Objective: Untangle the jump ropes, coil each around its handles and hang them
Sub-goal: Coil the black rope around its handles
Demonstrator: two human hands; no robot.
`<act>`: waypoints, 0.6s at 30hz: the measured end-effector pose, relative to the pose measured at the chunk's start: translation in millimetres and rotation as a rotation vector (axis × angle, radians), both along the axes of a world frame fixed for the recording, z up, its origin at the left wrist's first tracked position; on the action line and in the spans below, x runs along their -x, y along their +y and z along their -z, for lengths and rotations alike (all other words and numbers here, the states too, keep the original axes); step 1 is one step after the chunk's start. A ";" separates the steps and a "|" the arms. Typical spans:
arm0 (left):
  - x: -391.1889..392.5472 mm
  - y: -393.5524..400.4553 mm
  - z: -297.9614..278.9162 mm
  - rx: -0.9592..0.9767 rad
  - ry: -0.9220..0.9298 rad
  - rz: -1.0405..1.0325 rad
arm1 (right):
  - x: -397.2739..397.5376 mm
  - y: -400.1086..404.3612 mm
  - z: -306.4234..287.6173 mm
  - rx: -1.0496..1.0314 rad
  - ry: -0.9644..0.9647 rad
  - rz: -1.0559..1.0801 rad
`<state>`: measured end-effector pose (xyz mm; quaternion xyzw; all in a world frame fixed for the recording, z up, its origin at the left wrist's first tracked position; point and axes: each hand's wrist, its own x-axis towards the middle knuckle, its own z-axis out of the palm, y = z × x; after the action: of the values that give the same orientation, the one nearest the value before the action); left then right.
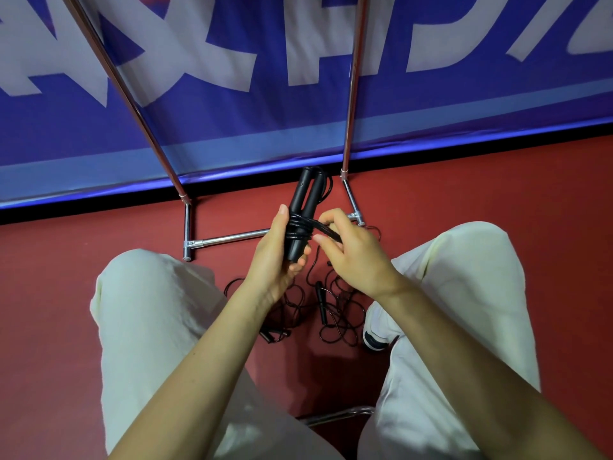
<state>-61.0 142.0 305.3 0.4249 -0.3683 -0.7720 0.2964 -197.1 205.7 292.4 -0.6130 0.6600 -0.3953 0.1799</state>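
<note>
My left hand grips two black jump-rope handles held side by side, pointing up and away from me. Several turns of black cord are wound around their middle. My right hand pinches the free strand of that cord just right of the handles. On the red floor between my knees lies a tangle of other black ropes, with one handle near the centre and another handle at the lower left, partly hidden by my left forearm.
A chrome rack stands in front of me, with two slanted uprights and a low crossbar on the floor. Behind it hangs a blue banner with white letters. My knees in pale trousers flank the ropes; a shoe is at right.
</note>
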 end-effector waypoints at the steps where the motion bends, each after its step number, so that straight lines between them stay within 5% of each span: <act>1: 0.4 0.1 -0.3 -0.001 0.001 0.004 | 1.1 -1.0 0.0 0.089 0.064 0.044; 5: -1.6 -2.9 0.2 0.092 -0.060 -0.014 | 6.4 -6.2 2.1 0.276 0.354 0.177; 7: -3.7 -4.4 2.5 0.212 -0.131 -0.035 | 3.0 -7.6 3.7 0.124 0.112 0.152; 11: -4.5 -3.1 3.7 0.257 -0.146 -0.055 | 2.6 -8.6 -14.9 -0.270 -0.778 0.032; 18: -2.3 2.6 -4.7 0.190 0.020 0.101 | 10.6 -14.6 -20.3 -0.221 -0.829 -0.150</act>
<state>-58.7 144.6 310.0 0.3679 -0.4578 -0.7518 0.2998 -207.7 191.0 312.7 -0.4256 0.5239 -0.5211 0.5224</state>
